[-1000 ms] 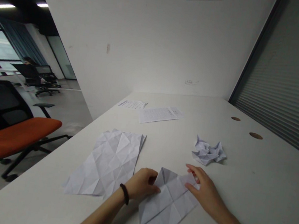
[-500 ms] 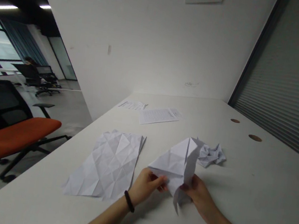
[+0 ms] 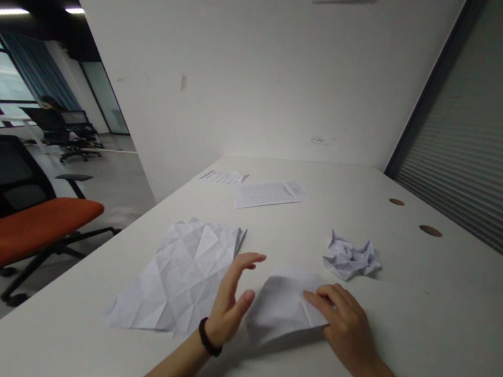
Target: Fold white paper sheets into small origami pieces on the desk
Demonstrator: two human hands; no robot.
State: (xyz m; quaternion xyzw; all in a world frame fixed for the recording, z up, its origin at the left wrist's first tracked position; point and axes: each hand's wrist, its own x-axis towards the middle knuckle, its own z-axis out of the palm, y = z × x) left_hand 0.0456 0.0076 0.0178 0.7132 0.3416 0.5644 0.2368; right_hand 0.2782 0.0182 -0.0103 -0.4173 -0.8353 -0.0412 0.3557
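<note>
A folded sheet of white paper (image 3: 280, 303) is tilted just above the table, blurred at its left side. My right hand (image 3: 347, 322) pinches its right edge between thumb and fingers. To its left, my left hand (image 3: 231, 303), with a dark band at the wrist, is open, thumb and fingers apart and holding nothing. Left of that hand lies a large creased sheet of paper (image 3: 190, 267), covered in a grid of fold lines. Beyond my right hand sits a crumpled-looking folded paper piece (image 3: 351, 257) with raised points.
Printed sheets (image 3: 269, 196) lie farther back on the white table (image 3: 423, 359). Two round holes (image 3: 430, 230) are cut near its right side. A wall stands behind. An orange office chair (image 3: 38, 219) is on the left, and a person (image 3: 52, 103) sits in the far background.
My left hand has let go of the paper and moved slightly left, its fingers opening. The paper has been turned down flatter in my right hand, uncovering the folded piece behind it.
</note>
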